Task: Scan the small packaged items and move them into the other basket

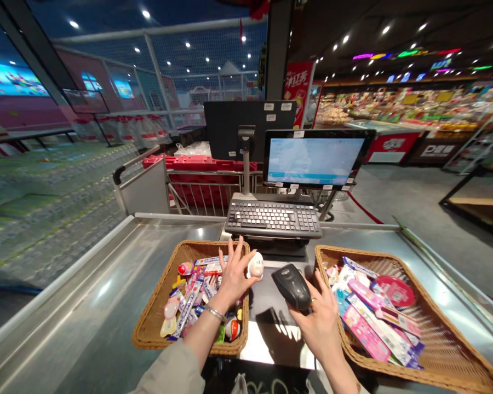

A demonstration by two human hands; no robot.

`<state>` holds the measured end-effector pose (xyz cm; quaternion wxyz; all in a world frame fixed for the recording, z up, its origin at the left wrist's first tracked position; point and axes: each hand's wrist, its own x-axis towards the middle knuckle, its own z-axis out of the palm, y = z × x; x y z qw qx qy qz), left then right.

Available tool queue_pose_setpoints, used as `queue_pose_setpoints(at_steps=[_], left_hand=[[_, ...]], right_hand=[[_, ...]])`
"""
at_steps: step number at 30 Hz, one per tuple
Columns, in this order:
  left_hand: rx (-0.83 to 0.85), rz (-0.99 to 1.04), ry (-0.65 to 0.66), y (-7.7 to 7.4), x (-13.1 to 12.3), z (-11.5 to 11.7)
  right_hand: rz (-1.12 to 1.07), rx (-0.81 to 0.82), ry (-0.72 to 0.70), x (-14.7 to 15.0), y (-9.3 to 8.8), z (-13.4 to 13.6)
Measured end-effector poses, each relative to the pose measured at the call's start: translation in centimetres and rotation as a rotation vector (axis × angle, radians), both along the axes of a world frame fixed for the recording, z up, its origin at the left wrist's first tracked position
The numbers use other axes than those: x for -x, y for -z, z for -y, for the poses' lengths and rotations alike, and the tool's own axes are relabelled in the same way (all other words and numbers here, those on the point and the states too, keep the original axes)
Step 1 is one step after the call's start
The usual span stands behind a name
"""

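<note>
My left hand [235, 271] pinches a small white egg-shaped candy [255, 265] between thumb and forefinger, its other fingers raised. It hovers above the right side of the left wicker basket [148, 314], which holds packaged sweets and a red-and-white egg [233, 329]. My right hand [319, 316] grips a black barcode scanner [292, 285], whose head points left toward the egg-shaped candy. A gap separates the two. Beside my right hand stands the right wicker basket [456, 334], with several wrapped sweets and a round pink-red pack [395, 290] inside.
Behind my hands lies a black keyboard [273, 218] below a lit monitor [316, 160]. A second screen [246, 128] faces away. The metal counter [102, 295] has raised edges. Beyond are a shopping cart [205, 191] and stacked bottle packs [66, 208] at left.
</note>
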<state>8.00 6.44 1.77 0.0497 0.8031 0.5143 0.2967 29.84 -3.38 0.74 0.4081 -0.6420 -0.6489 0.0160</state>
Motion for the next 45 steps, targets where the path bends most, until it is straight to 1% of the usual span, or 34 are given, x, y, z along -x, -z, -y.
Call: queue_pose_setpoints(at_steps=[6, 10, 20, 27, 33, 45], left_hand=[[-0.022, -0.012, 0.007, -0.2, -0.7, -0.4], [-0.038, -0.01, 0.025, -0.1, -1.2, -0.6], [-0.045, 0.007, 0.057, -0.2, -2.4, -0.7], [-0.062, 0.003, 0.077, -0.3, -3.2, -0.6], [-0.073, 0.002, 0.111, -0.3, -3.9, -0.7], [-0.076, -0.012, 0.124, -0.4, -4.8, -1.2]], right_hand=[[-0.002, 0.033, 0.015, 0.0, -0.6, 0.6], [0.022, 0.069, -0.002, -0.3, -0.5, 1.0], [0.108, 0.035, -0.003, -0.9, -0.3, 1.7], [0.092, 0.012, 0.037, -1.3, -0.9, 2.2], [0.09, -0.009, 0.04, -1.6, -1.3, 2.6], [0.066, 0.024, 0.068, -2.3, -0.9, 3.1]])
